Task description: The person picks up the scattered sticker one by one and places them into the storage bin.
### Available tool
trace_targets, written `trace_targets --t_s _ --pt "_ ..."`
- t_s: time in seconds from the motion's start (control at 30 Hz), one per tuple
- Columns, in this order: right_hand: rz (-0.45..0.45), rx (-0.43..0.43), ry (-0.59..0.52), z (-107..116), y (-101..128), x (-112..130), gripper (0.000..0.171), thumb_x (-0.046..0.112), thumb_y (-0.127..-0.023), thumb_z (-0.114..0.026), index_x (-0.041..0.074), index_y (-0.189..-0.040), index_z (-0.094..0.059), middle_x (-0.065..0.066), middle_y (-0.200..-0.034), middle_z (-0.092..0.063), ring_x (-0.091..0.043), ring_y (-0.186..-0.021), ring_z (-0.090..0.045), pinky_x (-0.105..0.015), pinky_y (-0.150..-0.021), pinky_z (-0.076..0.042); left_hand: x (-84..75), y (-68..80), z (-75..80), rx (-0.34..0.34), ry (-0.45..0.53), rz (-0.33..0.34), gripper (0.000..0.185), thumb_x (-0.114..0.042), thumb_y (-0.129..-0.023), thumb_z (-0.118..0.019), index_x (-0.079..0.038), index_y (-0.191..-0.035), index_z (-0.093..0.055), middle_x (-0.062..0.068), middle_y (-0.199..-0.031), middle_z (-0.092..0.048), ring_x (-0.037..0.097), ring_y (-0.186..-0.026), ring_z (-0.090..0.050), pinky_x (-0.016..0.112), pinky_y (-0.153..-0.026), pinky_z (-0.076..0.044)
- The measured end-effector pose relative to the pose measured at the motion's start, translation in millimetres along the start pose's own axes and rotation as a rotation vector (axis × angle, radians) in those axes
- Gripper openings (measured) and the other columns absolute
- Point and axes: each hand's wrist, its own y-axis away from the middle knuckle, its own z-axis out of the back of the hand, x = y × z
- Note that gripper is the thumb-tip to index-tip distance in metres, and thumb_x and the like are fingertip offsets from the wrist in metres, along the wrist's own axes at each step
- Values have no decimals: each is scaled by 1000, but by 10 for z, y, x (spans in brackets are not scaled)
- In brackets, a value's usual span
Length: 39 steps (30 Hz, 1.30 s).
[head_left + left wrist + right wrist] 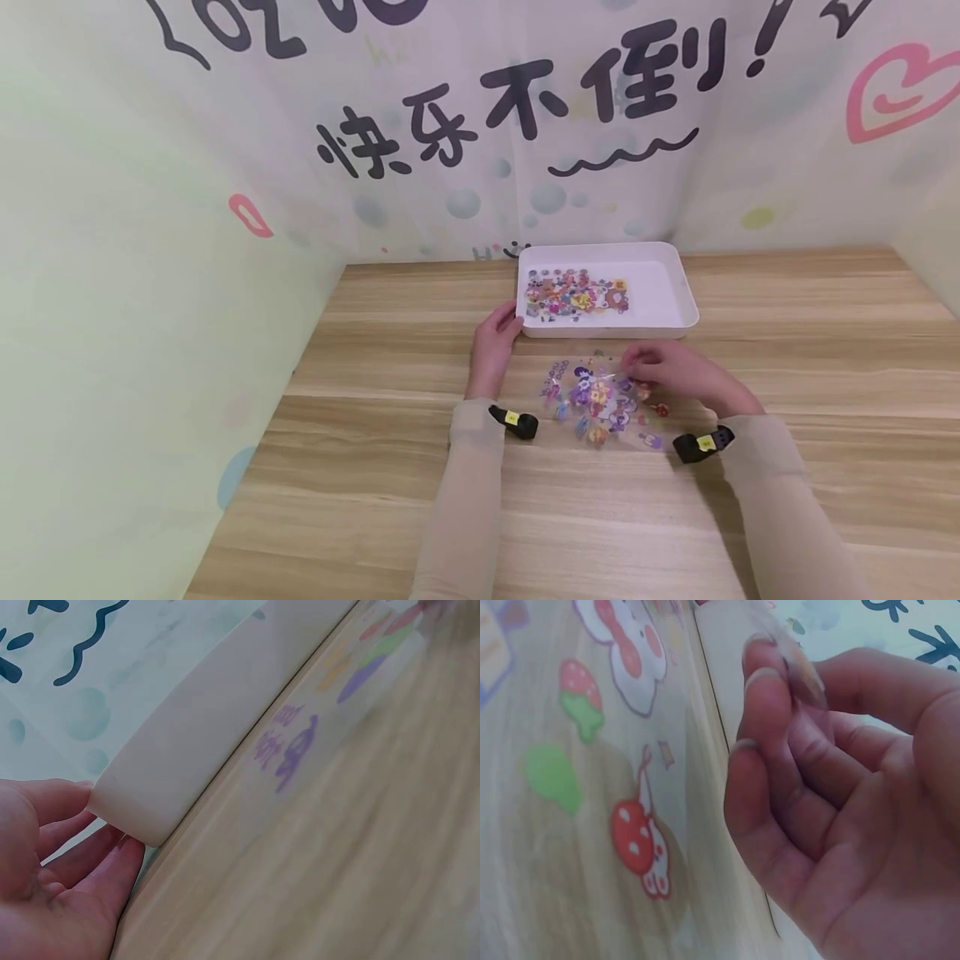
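A: Largest first. Wooden table point(375, 500), a printed backdrop point(525, 125) behind it with dark characters and a pink heart.

B: Then the white tray point(667, 287), at the far middle of the table. A sticker sheet point(576, 296) lies flat inside it, toward its left half.

A: Second sheet?

B: A clear sticker sheet point(600, 404) lies on the wood just in front of the tray, between the two forearms. Right wrist view shows its prints: a strawberry, a red mushroom.

A: Left hand point(495, 337)?

B: At the tray's near left corner. In the left wrist view the fingers point(52, 802) are relaxed, nearly straight, touching the rounded corner; not wrapped round it.

A: Right hand point(671, 371)?

B: Over the clear sheet's upper right part, fingers point(769, 697) curled in toward the thumb. It looks like a pinch on a small clear piece, but what it is, I cannot tell.

A: Smallest?

B: Black wrist bands, yellow tags.
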Motion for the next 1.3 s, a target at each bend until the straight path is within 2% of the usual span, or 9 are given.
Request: trace_targets --t_s 0.27,0.47,0.9,1.13,1.3 --pt "38 -21 -18 47 41 -11 20 21 -87 -56 6 -99 -59 -8 -82 -63 -21 -73 -59 -33 -68 -50 6 2 -7 -1 11 -12 36 -23 -89 -54 -23 -126 -51 -5 -126 -50 5 -109 -49 20 -89 -43" --pt "16 -34 -88 76 59 -24 23 23 -88 -57 4 -100 -57 -11 -82 -62 -22 -74 -57 -36 -69 -51 5 2 -9 -2 4 -12 36 -23 -89 -54 -23 -125 -52 -5 -125 -51 5 -108 -49 20 -88 -44" --pt "15 -95 -208 135 82 -67 28 21 -89 -55 0 -108 -53 -17 -101 -58 -23 -82 -58 -37 -73 -52 -25 4 -6 4 17 -4 37 -21 -89 -54 -21 -126 -51 -4 -126 -51 5 -109 -49 19 -88 -43" --pt "13 -132 -194 147 109 -78 32 26 -89 -55 1 -109 -53 -16 -103 -58 -21 -87 -58 -35 -76 -52 -1 -1 -4 7 15 6 37 -23 -90 -53 -22 -127 -50 -9 -125 -50 4 -109 -48 18 -88 -43" --pt "-4 -157 -179 160 111 -86 36 31 -87 -57 2 -108 -54 -14 -98 -59 -20 -83 -59 -35 -76 -51 8 -4 -4 10 27 -5 37 -22 -90 -53 -21 -127 -50 -6 -126 -50 4 -109 -49 19 -88 -43"
